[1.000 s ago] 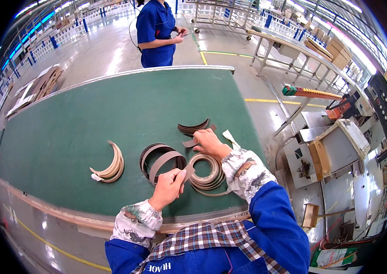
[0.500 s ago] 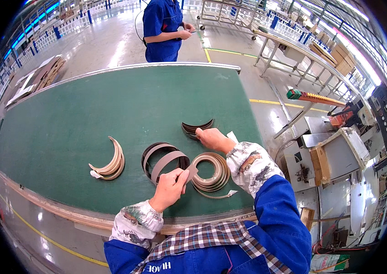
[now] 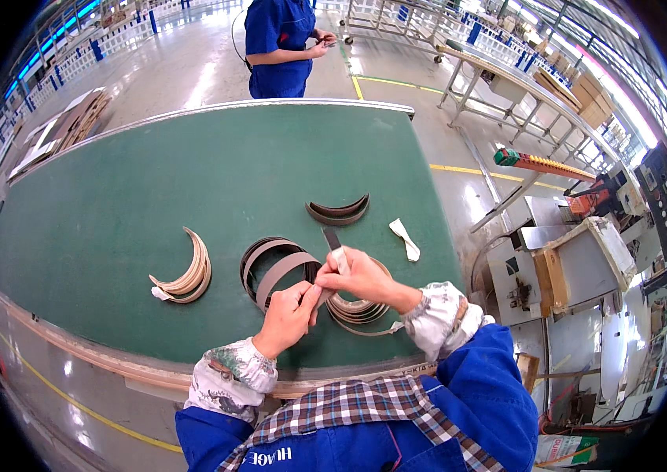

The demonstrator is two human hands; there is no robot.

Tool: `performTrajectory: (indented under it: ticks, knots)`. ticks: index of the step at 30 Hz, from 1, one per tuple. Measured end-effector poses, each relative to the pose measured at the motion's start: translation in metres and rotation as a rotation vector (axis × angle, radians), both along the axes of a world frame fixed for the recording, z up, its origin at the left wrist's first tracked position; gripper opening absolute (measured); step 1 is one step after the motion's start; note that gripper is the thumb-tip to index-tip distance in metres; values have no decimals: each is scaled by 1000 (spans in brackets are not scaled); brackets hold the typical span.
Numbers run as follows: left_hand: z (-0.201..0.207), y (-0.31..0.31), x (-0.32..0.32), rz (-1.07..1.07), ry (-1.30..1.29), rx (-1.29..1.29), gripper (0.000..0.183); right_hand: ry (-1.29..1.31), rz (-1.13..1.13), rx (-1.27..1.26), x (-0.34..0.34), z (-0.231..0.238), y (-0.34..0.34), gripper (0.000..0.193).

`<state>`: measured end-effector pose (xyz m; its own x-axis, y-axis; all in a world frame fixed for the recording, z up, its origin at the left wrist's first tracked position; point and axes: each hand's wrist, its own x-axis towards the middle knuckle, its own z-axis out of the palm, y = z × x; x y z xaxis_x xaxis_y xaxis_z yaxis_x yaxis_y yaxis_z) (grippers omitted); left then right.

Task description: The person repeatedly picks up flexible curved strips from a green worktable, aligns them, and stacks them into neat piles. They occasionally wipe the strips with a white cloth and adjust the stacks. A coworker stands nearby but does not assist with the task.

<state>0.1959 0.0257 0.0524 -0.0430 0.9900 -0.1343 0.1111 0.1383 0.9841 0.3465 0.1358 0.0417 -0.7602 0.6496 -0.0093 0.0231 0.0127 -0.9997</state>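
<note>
The end of a brown edging strip is pinched in my left hand (image 3: 287, 318). Behind it, the strip loops back into a loose brown roll (image 3: 277, 271) standing on the green table. My right hand (image 3: 366, 281) meets the left at that strip end, its fingers closed around a short flat thing (image 3: 336, 245), dark at the far end and white near the fingers; its exact kind is unclear. Partly hidden under my right hand lies a beige coil of edging (image 3: 357, 315). Just beyond sits a dark brown curved bundle of strips (image 3: 339, 212).
On the left of the green tabletop (image 3: 137, 173) is a beige curved bundle of strips (image 3: 193, 271). A crumpled white strip (image 3: 406, 240) lies to the right. Across the table stands another person (image 3: 278, 47) in blue. Machinery (image 3: 585, 259) flanks the right side.
My right hand has left the dark bundle and come back toward my left hand, now with the flat dark-and-white thing showing. The crumpled white strip is uncovered.
</note>
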Motion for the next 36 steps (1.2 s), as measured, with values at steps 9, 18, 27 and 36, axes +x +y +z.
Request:
performTrajectory:
  ticks: [9,18,27,36]
  knots:
    - [-4,7,-7,-283,-194,-28,30,188,-331,-343,77,14,55,16]
    - [-44,10,13,-363,171,-269,26,-128,-441,-137,107,-63,69,23]
    - [-89,17,24,-230,427,-12,31,-819,-175,934,78,-47,-25,20]
    - [-84,18,29,-166,429,42,30,-816,-174,787,52,-39,-62,17]
